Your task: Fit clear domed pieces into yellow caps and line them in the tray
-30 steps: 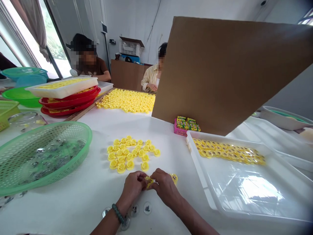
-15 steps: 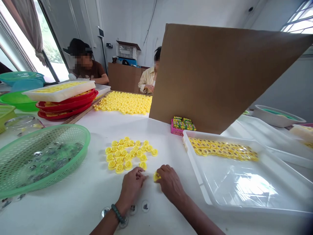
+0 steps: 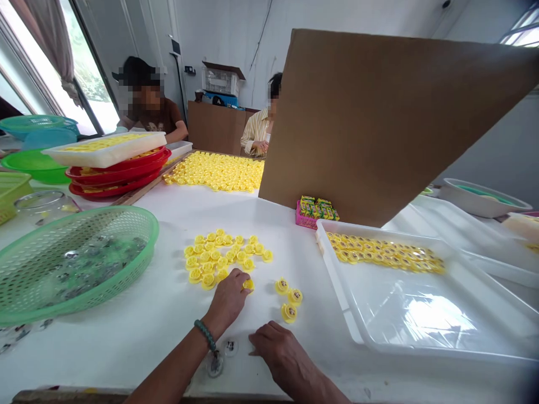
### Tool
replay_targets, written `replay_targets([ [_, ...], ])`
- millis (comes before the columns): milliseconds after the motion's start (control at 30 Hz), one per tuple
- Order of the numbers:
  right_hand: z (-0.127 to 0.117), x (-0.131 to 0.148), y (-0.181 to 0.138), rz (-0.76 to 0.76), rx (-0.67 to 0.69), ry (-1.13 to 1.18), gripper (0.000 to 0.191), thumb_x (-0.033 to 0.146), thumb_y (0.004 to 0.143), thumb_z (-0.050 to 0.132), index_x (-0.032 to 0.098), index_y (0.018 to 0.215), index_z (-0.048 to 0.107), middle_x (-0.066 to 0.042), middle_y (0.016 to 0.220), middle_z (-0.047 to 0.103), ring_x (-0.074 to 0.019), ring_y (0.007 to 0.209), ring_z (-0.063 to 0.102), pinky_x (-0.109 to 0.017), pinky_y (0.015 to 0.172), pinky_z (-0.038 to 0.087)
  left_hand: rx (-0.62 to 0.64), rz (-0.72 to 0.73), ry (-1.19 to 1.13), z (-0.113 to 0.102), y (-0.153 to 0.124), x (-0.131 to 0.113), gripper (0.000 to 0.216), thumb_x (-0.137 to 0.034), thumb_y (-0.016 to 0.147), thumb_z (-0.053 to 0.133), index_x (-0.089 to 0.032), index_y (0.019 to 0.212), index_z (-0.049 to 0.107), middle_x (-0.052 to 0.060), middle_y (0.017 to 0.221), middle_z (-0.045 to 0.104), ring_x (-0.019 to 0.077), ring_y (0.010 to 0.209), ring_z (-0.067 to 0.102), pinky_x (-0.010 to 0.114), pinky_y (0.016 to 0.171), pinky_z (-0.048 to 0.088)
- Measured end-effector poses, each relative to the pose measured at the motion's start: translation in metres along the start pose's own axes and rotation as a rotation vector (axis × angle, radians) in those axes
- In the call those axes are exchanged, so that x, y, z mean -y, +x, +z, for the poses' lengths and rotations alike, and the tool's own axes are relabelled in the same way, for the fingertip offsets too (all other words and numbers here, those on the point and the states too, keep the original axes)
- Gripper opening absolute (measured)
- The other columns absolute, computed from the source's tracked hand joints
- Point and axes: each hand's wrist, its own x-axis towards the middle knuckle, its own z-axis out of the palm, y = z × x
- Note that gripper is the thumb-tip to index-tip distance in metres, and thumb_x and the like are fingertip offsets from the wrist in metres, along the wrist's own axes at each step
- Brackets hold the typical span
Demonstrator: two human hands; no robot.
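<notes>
My left hand [image 3: 231,294] is closed, its fingertips on a yellow rose-shaped piece [image 3: 249,285] at the near edge of a loose cluster of like yellow pieces [image 3: 214,255]. Closer to me, my right hand [image 3: 280,350] rests low over the table with its fingers pressed together; whatever is under the fingertips is hidden. A small clear disc [image 3: 231,347] with a dark picture lies between my arms, and another clear disc [image 3: 214,363] sits by my left wrist. Beyond my right hand stand three yellow pieces [image 3: 288,313] bearing picture discs.
At left is a green mesh basket [image 3: 135,269] of clear discs. A white tray [image 3: 349,314] with rows of yellow pieces lies at right. A pink basket [image 3: 305,221] of small packets stands before a leaning cardboard sheet [image 3: 357,123]. Two people sit across the table.
My right hand has let go of a yellow piece and drawn back toward me, to where a clear disc lay. My left hand has moved slightly away from me onto a yellow piece.
</notes>
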Motion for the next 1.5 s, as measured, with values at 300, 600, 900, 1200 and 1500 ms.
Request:
replay_targets([
  [300,-0.008,-0.008,0.000,0.428,-0.296,0.849,0.015,0.012,0.073,0.052,0.019,0.085,0.058,0.001,0.070,0.061,-0.0126,0.059,0.057,-0.023,0.058,0.046,0.041,0.013,-0.107,0.005,-0.038,-0.001,0.034,-0.013,0.076,0.050,-0.024,0.106,0.059,0.004,0.107,0.055,0.0185,0.090,0.056,0.030,0.079,0.044],
  [600,-0.010,0.004,0.016,0.476,-0.347,1.138,0.017,0.016,0.066,0.064,0.019,0.082,0.057,0.004,0.067,0.057,-0.0132,0.060,0.058,-0.025,0.058,0.046,0.009,-0.122,-0.545,-0.001,-0.062,-0.018,0.020,-0.035,0.082,0.052,-0.022,0.086,0.067,0.002,0.084,0.063,0.0152,0.071,0.056,0.024,0.065,0.043],
  [900,-0.007,0.009,0.018,0.373,-0.293,0.869,0.011,0.013,0.070,0.056,0.021,0.078,0.057,0.003,0.067,0.061,-0.0127,0.061,0.056,-0.023,0.057,0.045,0.048,-0.272,-0.675,0.008,-0.059,-0.017,0.017,-0.034,0.070,0.062,-0.017,0.073,0.063,-0.001,0.062,0.062,0.0143,0.059,0.053,0.022,0.056,0.039],
  [1200,0.005,0.007,0.022,0.263,-0.289,0.284,0.026,0.015,0.073,0.063,0.023,0.098,0.060,-0.001,0.085,0.060,-0.0135,0.066,0.058,-0.023,0.059,0.047,-0.020,-0.405,-0.781,0.018,-0.058,-0.009,0.021,-0.037,0.070,0.058,-0.017,0.074,0.064,0.002,0.069,0.065,0.0170,0.066,0.058,0.024,0.060,0.044],
  [1500,-0.038,-0.010,0.051,0.102,-0.144,-0.028,0.024,0.015,0.080,0.058,0.022,0.102,0.061,-0.004,0.092,0.062,-0.0174,0.084,0.058,-0.026,0.074,0.044,-0.084,-0.308,-0.425,0.000,-0.039,0.006,0.020,-0.030,0.076,0.049,-0.020,0.080,0.065,0.001,0.078,0.066,0.0173,0.074,0.059,0.026,0.069,0.042],
])
